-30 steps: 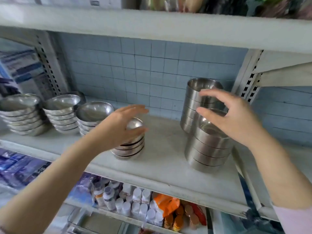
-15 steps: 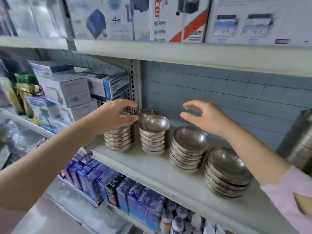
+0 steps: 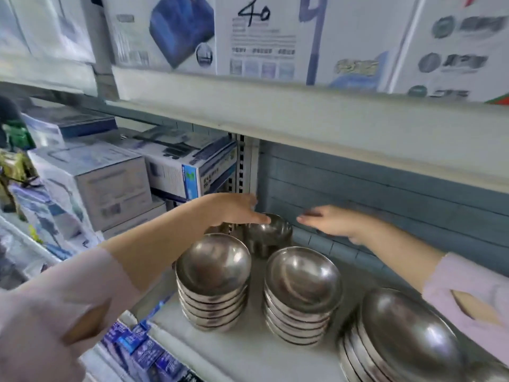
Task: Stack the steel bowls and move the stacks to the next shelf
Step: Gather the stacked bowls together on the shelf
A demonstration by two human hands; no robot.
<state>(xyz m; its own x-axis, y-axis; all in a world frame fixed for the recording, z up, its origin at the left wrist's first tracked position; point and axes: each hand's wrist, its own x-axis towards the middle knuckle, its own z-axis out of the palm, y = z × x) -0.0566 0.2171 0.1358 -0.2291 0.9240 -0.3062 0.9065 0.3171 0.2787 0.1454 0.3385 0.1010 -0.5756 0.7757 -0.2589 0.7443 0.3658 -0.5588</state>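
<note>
L hand (image 3: 237, 210): flat, empty, over rear stack of round shiny steel bowls (image 3: 271, 233).
R hand (image 3: 334, 223): flat, empty, just beside it.

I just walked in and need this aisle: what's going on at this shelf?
A person is working on steel bowls on a white shelf. Both hands reach for the back stack by the tiled wall: the left hand hovers at its rim with straight fingers, the right hand is open beside it, holding nothing. Three more stacks stand nearer the front.
</note>
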